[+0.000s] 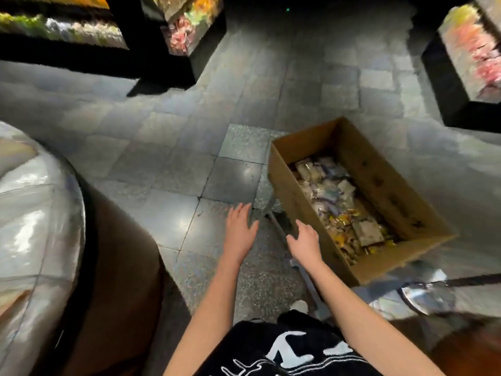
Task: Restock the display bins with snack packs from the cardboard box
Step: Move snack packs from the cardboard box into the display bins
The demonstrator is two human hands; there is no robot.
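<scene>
An open brown cardboard box (385, 185) stands raised off the tiled floor on a metal frame, right of centre. Its bottom is covered with several pale and yellow snack packs (339, 204). My left hand (241, 229) hangs over the floor left of the box, fingers straight and spread, holding nothing. My right hand (305, 241) is stretched toward the box's near left wall, fingers relaxed and empty, just short of the cardboard. A rounded display bin (35, 240) with shiny wrapped goods fills the left edge.
Dark display stands with colourful blurred goods rise at the back left (189, 31) and the far right (469, 63). A metal stand leg (306, 278) runs under the box toward my feet. Another metal piece (428, 291) sits at the lower right. Grey tiled floor lies between.
</scene>
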